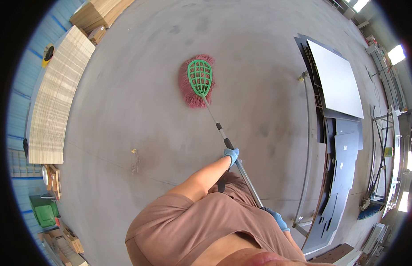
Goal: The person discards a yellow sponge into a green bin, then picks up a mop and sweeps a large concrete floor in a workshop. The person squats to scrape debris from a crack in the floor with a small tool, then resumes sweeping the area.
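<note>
A mop with a shaggy pink fringe [188,91] and a green grid-like frame [200,76] rests on the grey floor ahead of me. Its long silver pole [246,177] with black grips slants back toward my right side. My left hand [231,154], in a blue glove, is wrapped round the pole at its black grip. Near the pole's top end, close to my right hip, my right hand [278,219], also gloved in blue, is closed on it; my clothing partly hides those fingers.
On the right, a metal-framed rack holds stacked dark and white sheets [336,80]. Pale board stacks [62,95] stand along the left wall, with a green bin [45,215] nearer me. A small yellow scrap [134,151] lies on the floor left of the pole.
</note>
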Available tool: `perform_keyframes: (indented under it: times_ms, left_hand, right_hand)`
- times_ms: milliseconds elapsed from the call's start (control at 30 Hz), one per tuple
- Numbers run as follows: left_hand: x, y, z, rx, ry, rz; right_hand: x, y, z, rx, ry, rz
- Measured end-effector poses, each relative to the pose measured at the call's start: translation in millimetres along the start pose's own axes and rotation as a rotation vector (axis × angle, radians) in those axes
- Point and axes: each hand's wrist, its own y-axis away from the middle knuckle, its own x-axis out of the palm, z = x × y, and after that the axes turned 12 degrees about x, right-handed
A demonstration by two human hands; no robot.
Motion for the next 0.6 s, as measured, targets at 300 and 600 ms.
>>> perform_keyframes:
  times_ms: [300, 600]
  left_hand:
    - [51, -169, -174, -0.151, 0.365, 0.19]
    - [49, -363, -408, -0.193, 0.215, 0.201]
  right_hand:
    - [-108, -165, 234, 0.267, -0.115, 0.147]
    - [-175, -281, 489, 0.271, -0.149, 0.13]
